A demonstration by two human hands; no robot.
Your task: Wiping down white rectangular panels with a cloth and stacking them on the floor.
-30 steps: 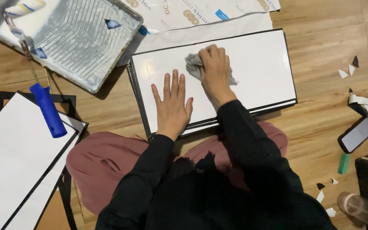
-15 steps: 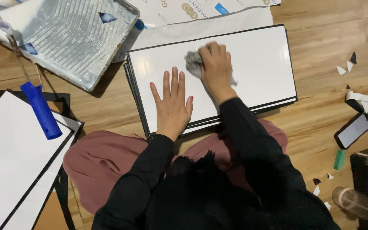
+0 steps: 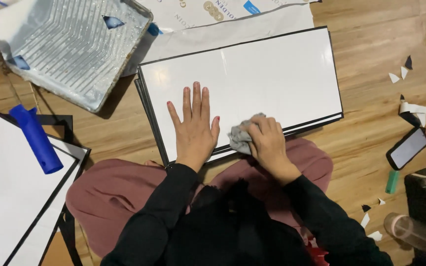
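One cam only, worn on the person's head, looking almost straight down over their chest and lap at the wooden floor (image 3: pixel 371 44). It's sitting close: arms and knees are filling the bottom half, the white board (image 3: pixel 272 74) is lying mid-frame just ahead. The view is reaching the paint tray (image 3: pixel 70 54) top left and the phone (image 3: pixel 408 148) at right. No 2nd view, so nothing shared.

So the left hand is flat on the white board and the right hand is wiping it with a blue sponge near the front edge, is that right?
Not quite. In the head view the right hand holds a crumpled grey cloth, not a blue sponge. The rest stands: the left hand lies flat on the white board, and the cloth is at the board's near edge.
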